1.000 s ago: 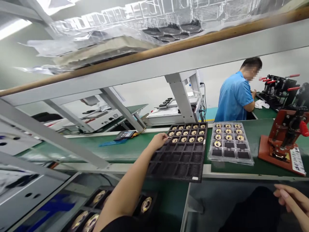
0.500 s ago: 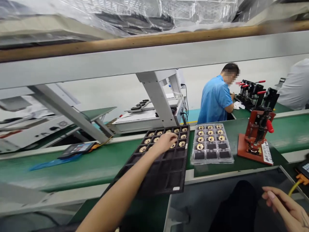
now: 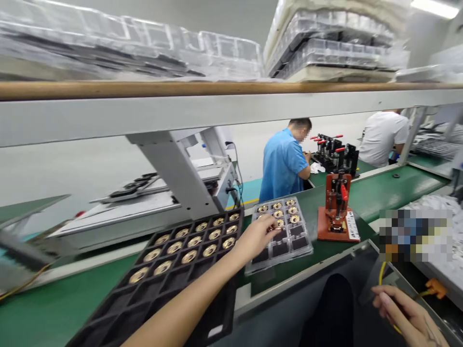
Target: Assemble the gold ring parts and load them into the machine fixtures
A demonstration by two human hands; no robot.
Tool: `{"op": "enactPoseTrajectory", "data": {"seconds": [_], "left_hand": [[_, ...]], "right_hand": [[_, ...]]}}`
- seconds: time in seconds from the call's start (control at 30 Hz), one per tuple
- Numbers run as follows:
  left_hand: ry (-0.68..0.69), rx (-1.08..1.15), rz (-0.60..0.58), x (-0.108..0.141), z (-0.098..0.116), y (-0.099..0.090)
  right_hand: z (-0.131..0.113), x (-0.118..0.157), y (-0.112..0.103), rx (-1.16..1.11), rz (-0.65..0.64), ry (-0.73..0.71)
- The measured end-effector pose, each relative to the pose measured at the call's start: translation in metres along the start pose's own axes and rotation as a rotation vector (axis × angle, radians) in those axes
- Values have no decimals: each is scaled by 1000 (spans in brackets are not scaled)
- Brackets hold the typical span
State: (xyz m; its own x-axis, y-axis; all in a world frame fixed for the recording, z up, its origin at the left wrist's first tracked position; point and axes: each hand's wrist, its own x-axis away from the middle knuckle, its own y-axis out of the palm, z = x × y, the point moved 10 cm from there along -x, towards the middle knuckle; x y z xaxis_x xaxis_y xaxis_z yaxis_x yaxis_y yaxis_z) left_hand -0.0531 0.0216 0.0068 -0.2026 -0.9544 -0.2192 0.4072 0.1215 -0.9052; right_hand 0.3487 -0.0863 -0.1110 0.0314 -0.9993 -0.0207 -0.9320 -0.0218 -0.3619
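Left hand (image 3: 266, 232), fingertips bunched, hold unclear, hovers over the clear tray (image 3: 299, 242) toward its left edge, slots presumably keeping gold parts (image 3: 277, 206) apart along its far edge; right hand (image 3: 403, 308) half-curled, apparently empty

Noted glossy gold-toned metal on the round parts (image 3: 174, 247), matt felt-like surface on the black tray (image 3: 117, 309), shiny clear plastic on the transparent tray (image 3: 279, 261). Saw smooth, faintly glossy green bench top (image 3: 383, 187), satin-looking wood on the shelf edge (image 3: 217, 88), soft cloth on the blue shirt (image 3: 280, 166).
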Motion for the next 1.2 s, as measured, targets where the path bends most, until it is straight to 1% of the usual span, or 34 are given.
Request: {"op": "enactPoseTrajectory", "data": {"seconds": [0.07,0.13,0.2,0.27,0.3,0.37,0.47,0.6,0.63,0.7,0.8,0.87,0.93,0.97,1.0,1.03,1.1,1.17,1.2], "left_hand": [[254,132,50,-2,69,-5],[547,275,96,6,140,-5],[795,326,111,18,198,2],[981,306,106,27,240,16],[1051,298,107,29,256,22],[1145,304,112,29,281,31],[1222,318,118,25,309,41],[1314,358,98,28,351,55],[1334,384,70,29,363,61],[1346,448,-28,28,389,74],[1315,547,-166,12,435,90],[1316,585,-211,-7,477,95],[1327,549,-272,-26,530,106],[1328,495,-313,-35,560,116],[1303,412,-360,-44,589,130],[1294,374,-383,-50,618,140],[1295,303,-425,-56,671,163],[1289,207,-483,-56,711,190],[1282,148,-518,-56,725,204]], "right_hand": [[-33,-2,1,-22,31,-63],[-67,-5,1,-83,53,-136],[-99,-7,-4,-167,69,-237],[-123,-5,-14,-189,71,-326],[-131,-2,-20,-171,76,-351],[-139,4,-36,-106,110,-360],[-138,17,-64,-35,207,-353],[-126,37,-97,41,331,-342],[-122,44,-108,62,370,-337],[-111,61,-133,106,455,-307],[-88,100,-185,161,635,-196],[-76,136,-223,209,789,-114],[-73,174,-255,272,946,-67],[-76,192,-266,308,1015,-61],[-79,208,-274,343,1073,-62],[-84,221,-279,375,1116,-68],[-92,242,-281,436,1164,-85],[-96,261,-280,486,1202,-84],[-95,272,-279,501,1220,-72]]}}
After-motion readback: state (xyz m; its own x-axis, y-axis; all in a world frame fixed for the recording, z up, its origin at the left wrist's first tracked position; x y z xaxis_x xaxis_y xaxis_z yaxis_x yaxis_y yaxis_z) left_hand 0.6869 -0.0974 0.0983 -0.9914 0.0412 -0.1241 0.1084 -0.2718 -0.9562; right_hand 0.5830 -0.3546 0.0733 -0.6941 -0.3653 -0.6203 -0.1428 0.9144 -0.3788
